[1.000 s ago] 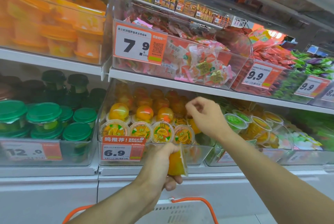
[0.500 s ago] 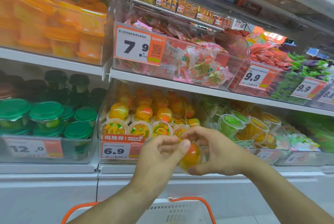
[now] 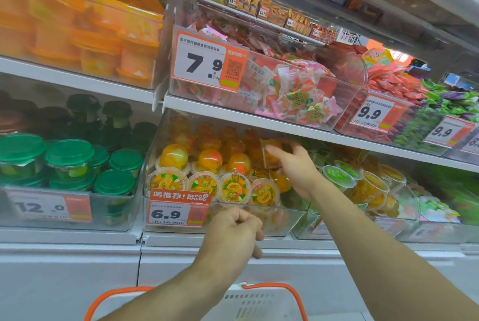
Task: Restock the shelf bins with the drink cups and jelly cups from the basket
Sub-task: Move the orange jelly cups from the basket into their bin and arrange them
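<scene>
**Mia:** What is the right hand point(image 3: 295, 167) doing up there?

**Ben:** It reaches into the clear bin point(image 3: 290, 219) with the 6.9 price tag point(image 3: 178, 210). Its fingers are curled round a jelly cup point(image 3: 272, 153), orange inside. The cup is up high, at the back right of the bin, above the other jelly cups point(image 3: 207, 186).

**Mia:** Why so far back?

**Ben:** I think the front row is full. Four cups stand there on their sides with their lids facing out, so shoppers can see the pictures. The room left is behind and on top.

**Mia:** And the left hand point(image 3: 234, 232)?

**Ben:** It is lower, in front of the bin and just beside the tag. Its fingers are curled in like a loose fist. I see nothing in it.

**Mia:** Why is it waiting there?

**Ben:** My guess is that it is near the basket point(image 3: 259, 302), ready to pick more. The white basket with orange handles sits right under both arms. I cannot see what is in it.

**Mia:** What about the green cups point(image 3: 70, 162)?

**Ben:** Those have green lids and fill the bin to the left, with a 12.0 tag. Nobody touches them now.

**Mia:** Could the jelly cup fall?

**Ben:** Maybe. The pile is round and bumpy, so it should be set down gently.
</scene>
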Motion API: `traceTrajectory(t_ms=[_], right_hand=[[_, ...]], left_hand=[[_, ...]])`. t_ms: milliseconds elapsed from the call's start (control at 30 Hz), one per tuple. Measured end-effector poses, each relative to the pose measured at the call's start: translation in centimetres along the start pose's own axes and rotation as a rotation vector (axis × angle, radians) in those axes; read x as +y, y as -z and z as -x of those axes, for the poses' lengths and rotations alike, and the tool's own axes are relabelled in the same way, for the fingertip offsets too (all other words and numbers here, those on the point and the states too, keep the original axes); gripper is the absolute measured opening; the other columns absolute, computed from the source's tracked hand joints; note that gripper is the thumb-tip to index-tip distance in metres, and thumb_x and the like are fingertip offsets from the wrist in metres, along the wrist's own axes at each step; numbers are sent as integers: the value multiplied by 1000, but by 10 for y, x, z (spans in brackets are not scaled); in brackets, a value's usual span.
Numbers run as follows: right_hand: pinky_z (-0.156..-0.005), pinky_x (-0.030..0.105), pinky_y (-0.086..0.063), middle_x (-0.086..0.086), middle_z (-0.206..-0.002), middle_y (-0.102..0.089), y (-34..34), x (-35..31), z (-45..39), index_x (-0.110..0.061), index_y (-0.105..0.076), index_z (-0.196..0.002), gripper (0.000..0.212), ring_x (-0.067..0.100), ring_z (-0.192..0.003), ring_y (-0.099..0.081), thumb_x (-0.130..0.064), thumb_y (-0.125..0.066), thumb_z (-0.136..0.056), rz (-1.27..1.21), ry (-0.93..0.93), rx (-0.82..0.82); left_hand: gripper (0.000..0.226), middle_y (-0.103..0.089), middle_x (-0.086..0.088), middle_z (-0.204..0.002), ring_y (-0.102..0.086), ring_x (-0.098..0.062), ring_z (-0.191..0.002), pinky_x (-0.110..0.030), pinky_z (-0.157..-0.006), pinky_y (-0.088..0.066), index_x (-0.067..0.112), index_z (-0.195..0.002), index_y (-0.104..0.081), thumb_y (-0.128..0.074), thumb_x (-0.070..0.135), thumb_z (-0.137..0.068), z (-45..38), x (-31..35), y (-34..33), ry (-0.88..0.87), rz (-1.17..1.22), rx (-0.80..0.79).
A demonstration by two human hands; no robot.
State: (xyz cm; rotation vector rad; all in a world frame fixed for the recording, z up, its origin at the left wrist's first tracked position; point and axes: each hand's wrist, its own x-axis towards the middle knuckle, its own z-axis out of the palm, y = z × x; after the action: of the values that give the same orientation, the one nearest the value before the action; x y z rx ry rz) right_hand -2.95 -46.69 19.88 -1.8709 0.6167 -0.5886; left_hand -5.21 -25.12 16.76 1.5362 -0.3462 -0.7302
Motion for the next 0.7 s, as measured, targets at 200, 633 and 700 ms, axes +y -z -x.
traceTrajectory(t_ms=[200, 633, 700], right_hand=[[-88, 24, -48, -2, -110, -66, 4, 11, -16, -14, -63, -120, 30, 14, -101, -62, -29, -67, -94, 469, 110, -69], [-100, 25, -39, 2, -142, -56, 6, -37, -31, -26, -58, -138, 39, 24, -127, -53, -37, -55, -101, 1189, 191, -351], [-103, 26, -38, 1, -145, -53, 2, -43, -33, -27, -56, -139, 40, 23, -130, -51, -37, -57, -100, 1262, 184, -390]], left_hand=[[17, -71, -7, -86, -65, -15, -63, -26, -57, -39, 9, -83, -66, -52, 9, -93, 3, 2, -3, -1, -46, -55], [20, -71, -10, -84, -62, -14, -59, -20, -50, -36, 9, -78, -65, -51, 8, -93, 2, 2, 5, -36, -65, -56], [19, -72, -12, -88, -62, -15, -60, -19, -48, -36, 8, -79, -65, -51, 8, -93, 1, 2, 6, -43, -79, -64]])
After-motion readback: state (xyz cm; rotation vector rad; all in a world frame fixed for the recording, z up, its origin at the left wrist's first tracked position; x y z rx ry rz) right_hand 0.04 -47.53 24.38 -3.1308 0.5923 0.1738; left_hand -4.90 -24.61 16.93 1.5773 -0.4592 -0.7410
